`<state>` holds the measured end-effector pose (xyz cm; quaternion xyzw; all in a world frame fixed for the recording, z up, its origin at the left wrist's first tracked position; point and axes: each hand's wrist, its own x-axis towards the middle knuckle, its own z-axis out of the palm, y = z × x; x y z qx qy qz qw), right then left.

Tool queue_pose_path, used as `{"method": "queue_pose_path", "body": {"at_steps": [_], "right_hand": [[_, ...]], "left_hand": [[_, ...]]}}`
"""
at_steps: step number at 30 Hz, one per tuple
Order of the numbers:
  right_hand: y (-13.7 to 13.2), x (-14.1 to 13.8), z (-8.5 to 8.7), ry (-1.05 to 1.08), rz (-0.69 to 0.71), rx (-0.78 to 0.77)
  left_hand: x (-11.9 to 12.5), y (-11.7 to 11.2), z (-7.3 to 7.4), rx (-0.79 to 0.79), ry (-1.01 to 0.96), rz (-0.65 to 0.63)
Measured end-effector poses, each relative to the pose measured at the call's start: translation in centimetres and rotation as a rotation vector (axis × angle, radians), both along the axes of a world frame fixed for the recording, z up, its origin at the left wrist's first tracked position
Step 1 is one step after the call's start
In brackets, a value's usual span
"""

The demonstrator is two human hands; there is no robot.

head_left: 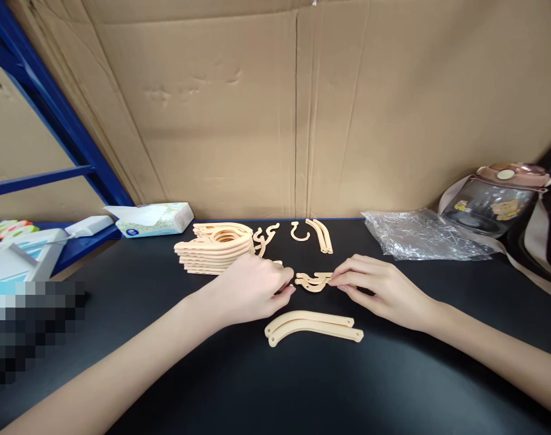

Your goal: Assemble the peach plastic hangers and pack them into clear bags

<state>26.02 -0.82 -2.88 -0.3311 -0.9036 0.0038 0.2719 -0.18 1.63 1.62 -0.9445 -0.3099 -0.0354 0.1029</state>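
Beige plastic pieces that look like folding clothes-hanger parts lie on the black table. My left hand [260, 289] is closed, thumb and fingers pinched together; small beige bits show by its fingers, but what it grips is mostly hidden. The fingertips of my right hand [377, 289] pinch the right end of some small curved hanger hooks [312, 281] between my hands. In front of the hands, two curved hanger arms [314, 328] lie side by side. A stack of hanger pieces [214, 249] stands beyond my left hand, with loose hooks [266, 237] at its right.
A single hook [299, 231] and two more arms [319, 235] lie at the back. A tissue pack [155, 219] sits back left, near a blue metal frame [106, 181]. Clear plastic wrap [423, 235] and a strapped water bottle [490, 202] are at right. Cardboard [239, 121] stands behind.
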Motion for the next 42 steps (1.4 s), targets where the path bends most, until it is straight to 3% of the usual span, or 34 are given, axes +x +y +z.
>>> {"method": "queue_pose_path", "body": {"at_steps": [14, 21, 27, 31, 35, 39, 42], "right_hand": [[0.0, 0.0, -0.1, 0.001, 0.003, -0.020], [-0.1, -0.1, 0.0, 0.005, -0.004, 0.039], [-0.9, -0.4, 0.0, 0.035, -0.075, 0.234], [-1.8, -0.8, 0.4, 0.142, -0.076, 0.092], [-2.4, -1.2, 0.6, 0.087, -0.011, -0.059], [-2.5, -1.5, 0.3, 0.041, 0.037, -0.169], [-2.4, -1.6, -0.1, 0.119, 0.034, -0.281]], "left_hand": [[-0.1, -0.1, -0.3, -0.278, -0.042, 0.126], [-0.1, 0.1, -0.4, -0.125, -0.069, 0.137], [0.7, -1.2, -0.6, -0.029, -0.155, -0.029], [1.1, -2.2, -1.1, 0.013, -0.100, -0.187], [1.3, -2.5, -1.3, 0.077, -0.043, -0.308], [1.4, -2.5, -1.3, 0.140, -0.023, -0.325], [1.5, -2.4, -1.3, 0.180, -0.021, -0.329]]}}
